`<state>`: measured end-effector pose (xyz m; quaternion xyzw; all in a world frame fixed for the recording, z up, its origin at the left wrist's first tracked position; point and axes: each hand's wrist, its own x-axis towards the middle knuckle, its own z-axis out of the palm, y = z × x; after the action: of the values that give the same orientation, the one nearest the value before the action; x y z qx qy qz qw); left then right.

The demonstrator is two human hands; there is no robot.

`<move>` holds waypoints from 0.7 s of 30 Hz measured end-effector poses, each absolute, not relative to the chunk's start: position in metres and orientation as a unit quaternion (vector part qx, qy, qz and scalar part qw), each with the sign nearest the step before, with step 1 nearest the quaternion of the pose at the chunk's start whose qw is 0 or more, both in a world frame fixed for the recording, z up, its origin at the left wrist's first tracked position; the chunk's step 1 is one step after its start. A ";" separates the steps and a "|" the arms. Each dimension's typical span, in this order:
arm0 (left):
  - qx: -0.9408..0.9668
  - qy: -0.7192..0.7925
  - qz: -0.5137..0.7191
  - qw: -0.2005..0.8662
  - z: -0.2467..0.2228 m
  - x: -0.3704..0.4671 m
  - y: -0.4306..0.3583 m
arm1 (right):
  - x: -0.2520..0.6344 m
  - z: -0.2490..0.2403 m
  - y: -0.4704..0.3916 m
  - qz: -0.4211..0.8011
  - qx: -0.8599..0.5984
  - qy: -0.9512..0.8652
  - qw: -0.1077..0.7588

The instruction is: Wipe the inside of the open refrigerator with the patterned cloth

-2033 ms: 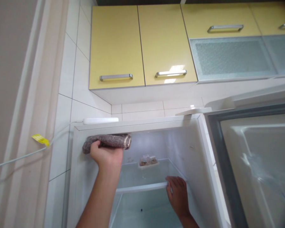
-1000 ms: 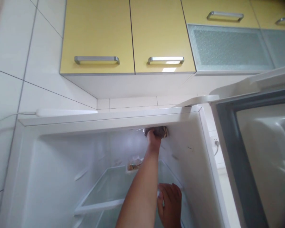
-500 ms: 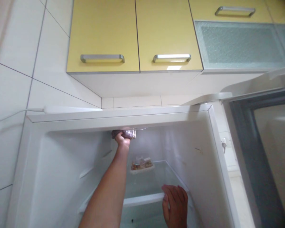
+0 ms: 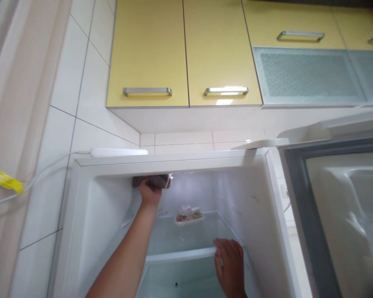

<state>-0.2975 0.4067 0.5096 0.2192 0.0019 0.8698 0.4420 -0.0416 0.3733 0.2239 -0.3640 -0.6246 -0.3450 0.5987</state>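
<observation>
Deep in the upper part of an open fridge, my left hand [image 4: 149, 193] is wrapped round a dark brownish-purple bag [image 4: 158, 181] with a shiny, light right end. The bag is just under the fridge ceiling, its top partly hidden by the upper front frame; what it contains I cannot make out. My right hand [image 4: 230, 263] is closed over the right part of the front edge of a glass shelf [image 4: 180, 254], fingers on top and thumb in front. Between the hands, further back on that shelf, stands a small white tray [image 4: 189, 222] holding small packets.
The fridge door [image 4: 345, 215] stands swung out on the right. Yellow cabinets [image 4: 224, 54] hang above the fridge. A white cable [image 4: 46, 167] with a yellow tag [image 4: 5, 182] runs along the tiled wall at left, beside a curtain [image 4: 21, 103].
My left hand has shifted left inside the fridge with the bag, towards the left wall. My right hand keeps its place on the shelf edge. The view has turned somewhat left.
</observation>
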 end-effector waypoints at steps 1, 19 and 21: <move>0.208 0.007 0.874 0.439 0.511 -0.297 0.394 | -0.042 0.225 0.371 -0.334 -0.370 -0.627 0.599; 0.300 0.013 0.847 0.439 0.514 -0.284 0.156 | -0.045 0.253 0.325 -0.064 -0.401 -0.658 0.634; 0.319 0.027 0.842 0.435 0.509 -0.282 0.142 | -0.054 0.251 0.305 -0.020 -0.396 -0.658 0.640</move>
<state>-0.2821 0.1417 0.5093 0.3191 0.0266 0.8418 0.4346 -0.0536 0.3048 0.2515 -0.3959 -0.6578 -0.0198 0.6404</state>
